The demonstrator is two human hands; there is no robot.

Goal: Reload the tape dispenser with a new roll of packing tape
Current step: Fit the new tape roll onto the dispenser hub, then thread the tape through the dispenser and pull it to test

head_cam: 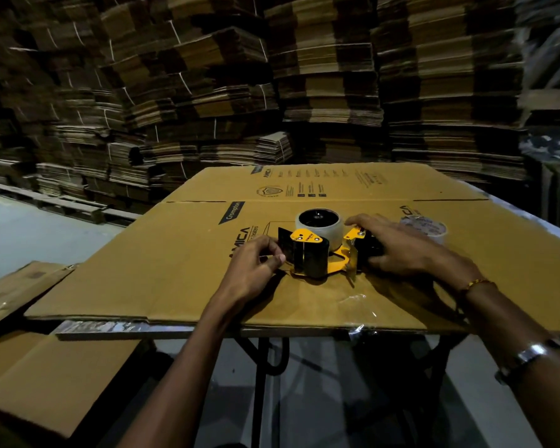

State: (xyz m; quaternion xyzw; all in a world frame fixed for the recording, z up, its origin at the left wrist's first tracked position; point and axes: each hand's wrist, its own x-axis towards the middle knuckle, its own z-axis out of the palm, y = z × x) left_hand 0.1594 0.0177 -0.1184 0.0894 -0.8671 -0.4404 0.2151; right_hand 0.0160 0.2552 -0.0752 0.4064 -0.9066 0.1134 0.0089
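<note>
The tape dispenser [320, 253] is lying on its side near the middle of the flattened cardboard sheet [175, 270] that is covering the worktop, with a roll of packing tape [319, 226] already sitting on its hub. The step in hand looks like threading the free end through the front. To do it well, the person should be keeping the body pinned flat, drawing the end out straight between the roller and the black guard, sticky side away from the fingers, and avoiding the cutter teeth.

The left hand [259, 263] is half closed, thumb and fingertips pinching at the black flap on the dispenser's left end; whether tape is between them I cannot tell. The right hand [398, 247] is curling loosely over the black handle, pressing it down, fingers partly bent. A second roll [425, 227] is sitting just beyond that hand, toward the worktop's right edge.
</note>
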